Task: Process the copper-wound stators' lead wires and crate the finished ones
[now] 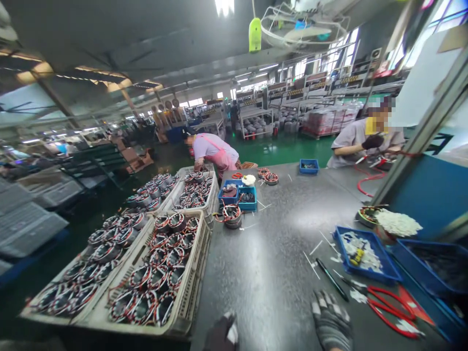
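My left hand [222, 334], in a dark glove, sits at the near edge of the grey worktable [278, 253] and holds nothing that I can see. My right hand [332, 321], in a grey striped glove, rests flat on the table with fingers spread and empty. Red-handled scissors [393, 307] and a black pen-like tool [332, 279] lie just right of it. Beige crates [190, 297] full of wound motor stators stand to the left of the table. A single stator [231, 215] sits on the table farther off.
Blue trays [365, 253] with white bits and small parts line the right side; more blue trays [237, 194] sit mid-table. A pile of white ties [397, 223] lies at right. Two other people work at the far end. Green floor and shelving lie beyond.
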Action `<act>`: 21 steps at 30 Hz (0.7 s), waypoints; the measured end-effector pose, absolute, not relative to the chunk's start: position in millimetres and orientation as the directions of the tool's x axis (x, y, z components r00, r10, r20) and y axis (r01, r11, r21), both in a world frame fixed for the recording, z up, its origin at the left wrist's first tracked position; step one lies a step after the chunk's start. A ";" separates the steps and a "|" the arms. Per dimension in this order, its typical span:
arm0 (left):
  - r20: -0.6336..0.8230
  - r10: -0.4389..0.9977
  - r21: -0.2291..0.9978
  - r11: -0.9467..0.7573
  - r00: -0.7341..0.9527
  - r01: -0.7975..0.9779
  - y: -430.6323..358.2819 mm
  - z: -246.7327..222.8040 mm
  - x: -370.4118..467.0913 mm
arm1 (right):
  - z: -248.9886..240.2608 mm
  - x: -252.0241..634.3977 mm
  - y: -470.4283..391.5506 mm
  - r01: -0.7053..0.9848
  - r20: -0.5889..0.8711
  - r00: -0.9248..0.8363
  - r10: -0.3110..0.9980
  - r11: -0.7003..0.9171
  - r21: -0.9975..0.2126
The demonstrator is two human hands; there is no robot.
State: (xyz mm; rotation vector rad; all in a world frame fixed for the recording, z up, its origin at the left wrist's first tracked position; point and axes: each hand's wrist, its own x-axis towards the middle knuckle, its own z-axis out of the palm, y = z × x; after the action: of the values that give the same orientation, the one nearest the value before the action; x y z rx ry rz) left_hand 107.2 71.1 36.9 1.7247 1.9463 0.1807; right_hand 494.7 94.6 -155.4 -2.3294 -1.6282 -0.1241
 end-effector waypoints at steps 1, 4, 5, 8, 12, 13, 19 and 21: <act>-0.307 0.952 0.443 0.147 -0.004 0.884 84.5 32.1 110.5 | -151.4 490.2 96.5 0.917 0.252 0.393 0.884 -0.359 -0.172; -0.291 0.948 0.472 0.027 0.127 0.881 129.6 22.1 123.6 | -135.3 472.5 103.4 0.889 0.258 0.459 0.850 -0.441 -0.127; -0.282 0.947 0.469 -0.003 0.153 0.883 146.1 20.0 129.1 | -130.3 468.5 105.4 0.887 0.252 0.461 0.850 -0.444 -0.125; -0.251 0.931 0.457 -0.128 0.266 0.880 203.6 16.3 149.6 | -120.5 466.4 107.6 0.886 0.231 0.463 0.856 -0.441 -0.144; -0.187 0.901 0.428 -0.285 0.392 0.858 299.7 12.4 186.7 | -115.8 472.1 103.5 0.885 0.206 0.464 0.862 -0.436 -0.165; -0.159 0.899 0.427 -0.309 0.407 0.850 324.1 9.8 197.1 | -115.1 472.8 102.2 0.885 0.201 0.462 0.863 -0.435 -0.168; -0.116 0.963 0.362 -0.185 0.242 0.914 410.0 -32.7 265.3 | -114.8 472.2 96.4 0.881 0.183 0.470 0.864 -0.445 -0.161; -0.106 0.907 0.390 -0.339 0.407 0.856 417.1 -47.7 287.5 | -117.1 473.3 94.6 0.881 0.171 0.469 0.867 -0.445 -0.160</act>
State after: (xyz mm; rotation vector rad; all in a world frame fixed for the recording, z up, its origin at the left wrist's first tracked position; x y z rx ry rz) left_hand 287.5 417.1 -47.7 2.2844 1.5145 0.1828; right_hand 473.3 94.6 -117.1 -2.4916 -1.5088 -0.0939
